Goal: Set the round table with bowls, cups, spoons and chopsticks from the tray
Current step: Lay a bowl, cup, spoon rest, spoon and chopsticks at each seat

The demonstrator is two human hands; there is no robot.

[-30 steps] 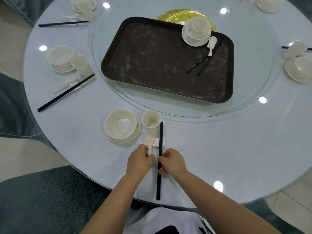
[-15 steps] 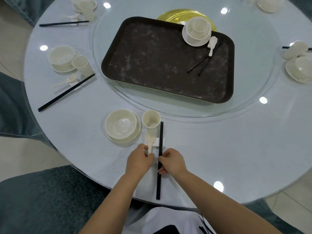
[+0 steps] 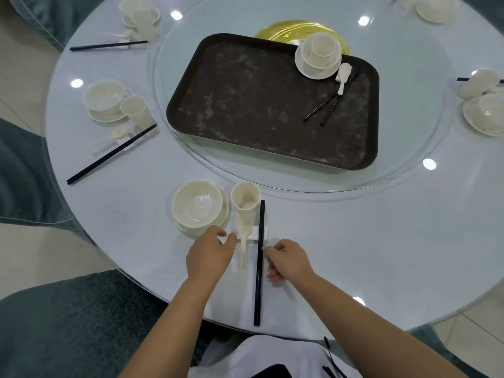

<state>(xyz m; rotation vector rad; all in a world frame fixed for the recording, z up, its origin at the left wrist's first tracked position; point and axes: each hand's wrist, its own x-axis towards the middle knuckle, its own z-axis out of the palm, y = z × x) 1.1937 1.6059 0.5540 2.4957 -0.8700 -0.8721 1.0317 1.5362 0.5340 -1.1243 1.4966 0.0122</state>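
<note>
Near the front edge of the round table (image 3: 354, 236) lies one place setting: a cream bowl on a plate (image 3: 197, 207), a cup (image 3: 245, 196), a spoon (image 3: 243, 227) and black chopsticks (image 3: 259, 282) across a white rest (image 3: 255, 232). My left hand (image 3: 210, 255) lies just left of the spoon, fingertips at the rest's left end. My right hand (image 3: 289, 261) sits right of the chopsticks, with one fingertip touching them. The brown tray (image 3: 272, 118) holds a stacked bowl, cup and plate (image 3: 317, 58), a spoon (image 3: 343, 76) and chopsticks (image 3: 324, 107).
The tray sits on a glass turntable (image 3: 409, 148) over a gold centre (image 3: 294, 30). Laid settings stand at the left (image 3: 106, 100), far left (image 3: 139, 15), right (image 3: 485, 113) and far right (image 3: 433, 9). Grey chairs (image 3: 68, 323) ring the table.
Both hands have let go and drawn apart: the left moved left off the spoon handle, the right moved right off the chopsticks. Spoon and chopsticks stay on the rest.
</note>
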